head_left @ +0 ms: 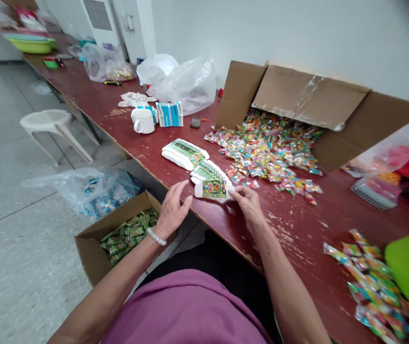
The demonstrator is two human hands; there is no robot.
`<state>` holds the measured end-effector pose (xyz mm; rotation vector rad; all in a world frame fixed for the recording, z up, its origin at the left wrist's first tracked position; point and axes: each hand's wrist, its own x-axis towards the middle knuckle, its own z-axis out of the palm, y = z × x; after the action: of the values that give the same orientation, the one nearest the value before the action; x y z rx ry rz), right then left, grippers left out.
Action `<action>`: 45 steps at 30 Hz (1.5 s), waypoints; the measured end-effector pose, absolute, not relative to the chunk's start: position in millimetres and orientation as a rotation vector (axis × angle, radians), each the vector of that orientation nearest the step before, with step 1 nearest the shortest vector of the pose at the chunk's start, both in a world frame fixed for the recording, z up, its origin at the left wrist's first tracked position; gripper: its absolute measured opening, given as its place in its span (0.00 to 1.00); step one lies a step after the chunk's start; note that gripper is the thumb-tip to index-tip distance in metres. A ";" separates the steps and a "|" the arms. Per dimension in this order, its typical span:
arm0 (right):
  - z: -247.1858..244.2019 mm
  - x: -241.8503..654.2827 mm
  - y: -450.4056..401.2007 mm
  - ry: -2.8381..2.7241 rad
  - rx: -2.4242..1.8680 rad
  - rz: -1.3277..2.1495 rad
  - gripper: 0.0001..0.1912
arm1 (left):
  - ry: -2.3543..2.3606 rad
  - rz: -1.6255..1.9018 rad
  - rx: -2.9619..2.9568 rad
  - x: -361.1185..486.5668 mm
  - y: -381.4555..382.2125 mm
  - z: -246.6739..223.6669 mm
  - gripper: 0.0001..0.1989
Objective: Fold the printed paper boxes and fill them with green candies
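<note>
My right hand [250,203] pinches the right end flap of a small flat printed carton [214,189], green with white flaps, at the front of a fanned row of the same cartons [207,171]. Behind that row lies a thicker stack of flattened cartons [184,152]. My left hand [173,210], with a pale bead bracelet at the wrist, hovers at the table's edge just left of the carton. Its fingers are apart and nothing is in them. To the right of the stacks, small wrapped candies [268,143] spill from a tipped cardboard box [311,91].
A cardboard box [93,253] of filled green packs stands below the table's left edge, beside a clear bag [100,196] of blue packs. A white mug [142,121] and blue-white cartons [169,114] stand farther back. Candies [379,282] lie near a green container [408,272] at right.
</note>
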<state>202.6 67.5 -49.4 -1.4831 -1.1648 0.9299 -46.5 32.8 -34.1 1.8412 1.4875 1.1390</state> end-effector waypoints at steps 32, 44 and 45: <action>-12.9 200.0 -25.8 -0.990 -1.006 1.350 0.49 | 0.753 0.475 1.049 16.8 -8.2 5.8 0.28; -15.9 208.1 -32.8 -0.801 -0.857 1.489 0.53 | 0.635 0.553 0.846 18.3 -11.0 -5.5 0.25; -17.4 207.7 -31.6 -0.795 -0.866 1.484 0.52 | 0.652 0.575 0.869 19.3 -8.5 -6.9 0.24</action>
<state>207.7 -31.6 -17.4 -0.8655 -0.7951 1.4844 19.3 -8.5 -6.9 0.8693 0.6523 0.5749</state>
